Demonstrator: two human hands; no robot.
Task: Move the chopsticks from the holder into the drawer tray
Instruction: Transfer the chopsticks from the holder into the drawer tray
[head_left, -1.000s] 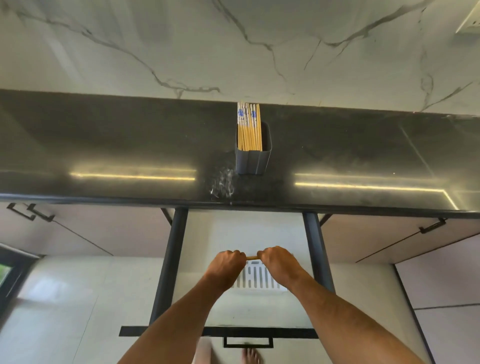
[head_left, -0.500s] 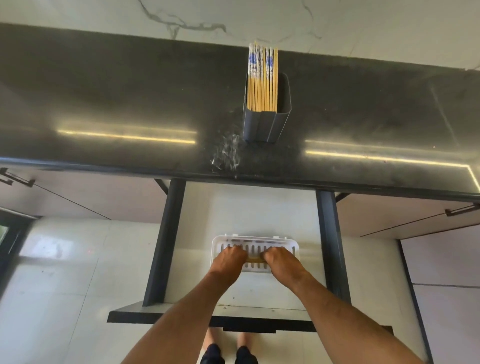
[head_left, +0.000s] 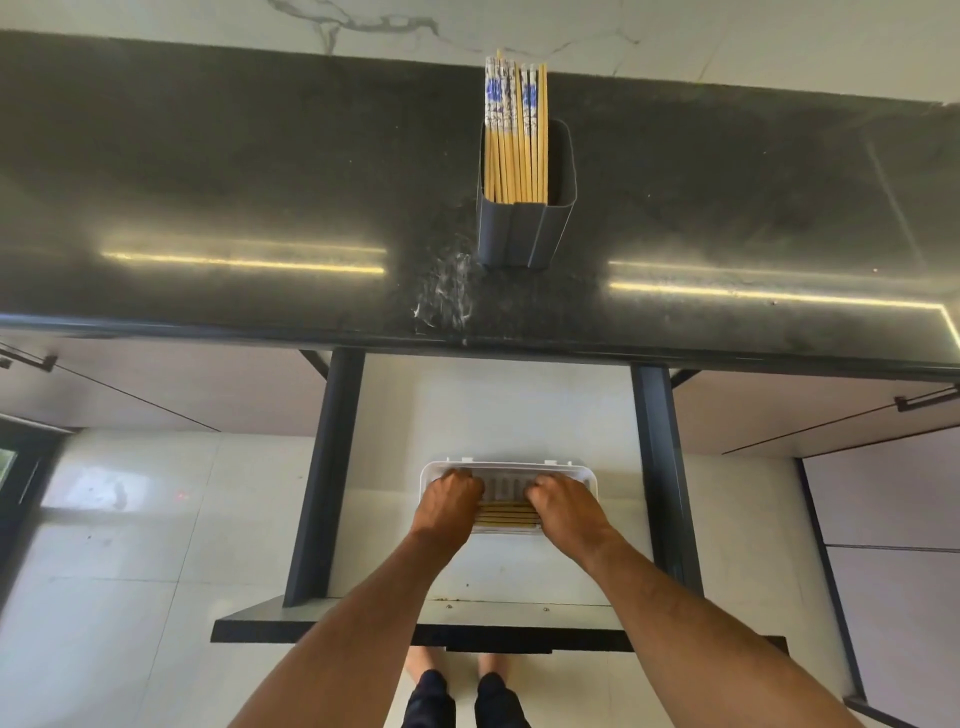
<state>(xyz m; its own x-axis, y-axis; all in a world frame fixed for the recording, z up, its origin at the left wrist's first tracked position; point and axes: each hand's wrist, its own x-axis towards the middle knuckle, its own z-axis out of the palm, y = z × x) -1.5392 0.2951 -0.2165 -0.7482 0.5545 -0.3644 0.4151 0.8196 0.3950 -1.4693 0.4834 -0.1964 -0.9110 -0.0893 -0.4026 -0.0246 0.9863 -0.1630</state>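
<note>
A grey holder stands on the black countertop with several wooden chopsticks upright in it, some with blue-and-white tops. Below, in the open drawer, lies a white slotted tray. A bundle of chopsticks lies crosswise in the tray. My left hand grips the bundle's left end and my right hand grips its right end, both with fingers curled down into the tray.
Dark drawer rails run on either side of the drawer, and its black front edge is nearest me. Closed cabinet fronts with dark handles flank it. A marble wall rises behind the counter. My feet show on the tiled floor.
Both hands have lowered the bundle of chopsticks from above the drawer down into the white tray. The view has tilted downward, so the counter and holder sit higher in frame.
</note>
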